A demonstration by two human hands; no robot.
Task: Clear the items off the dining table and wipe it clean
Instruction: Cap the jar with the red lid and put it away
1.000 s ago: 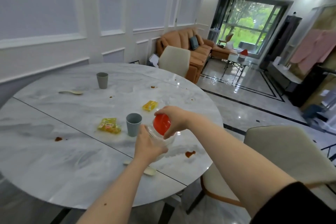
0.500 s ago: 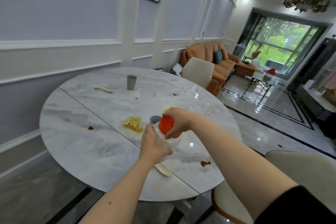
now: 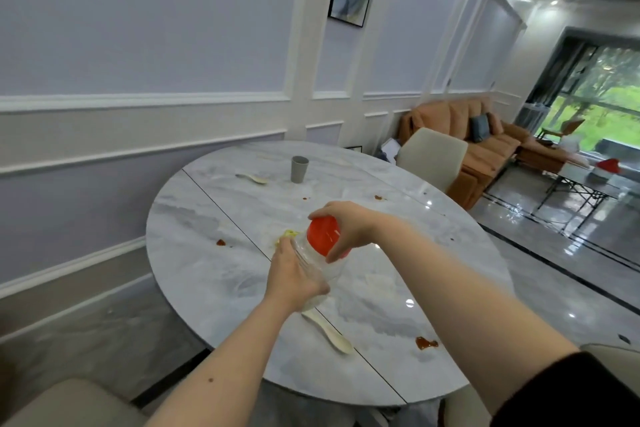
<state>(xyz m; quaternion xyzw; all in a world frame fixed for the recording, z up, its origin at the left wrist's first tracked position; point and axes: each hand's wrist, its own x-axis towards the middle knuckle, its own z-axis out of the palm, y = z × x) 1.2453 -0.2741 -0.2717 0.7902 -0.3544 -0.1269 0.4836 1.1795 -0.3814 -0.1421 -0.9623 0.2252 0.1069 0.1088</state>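
Observation:
I hold a clear plastic jar above the round marble dining table. My left hand grips the jar's body from the left. My right hand is closed over its red lid. A yellow snack packet peeks out behind my left hand. A pale spoon lies on the table under the jar. Farther back stand a grey cup and a second pale spoon. Brown sauce stains dot the tabletop. The other cup and packet are hidden by my hands.
A beige chair stands at the table's far side, another at the lower left, and one at the lower right. The wall runs close along the table's left. An orange sofa and a glossy floor lie to the right.
The view has swung left and back, so the table sits lower and further right. Both hands keep hold of the jar and lid, raised slightly; the near cup is now hidden behind them.

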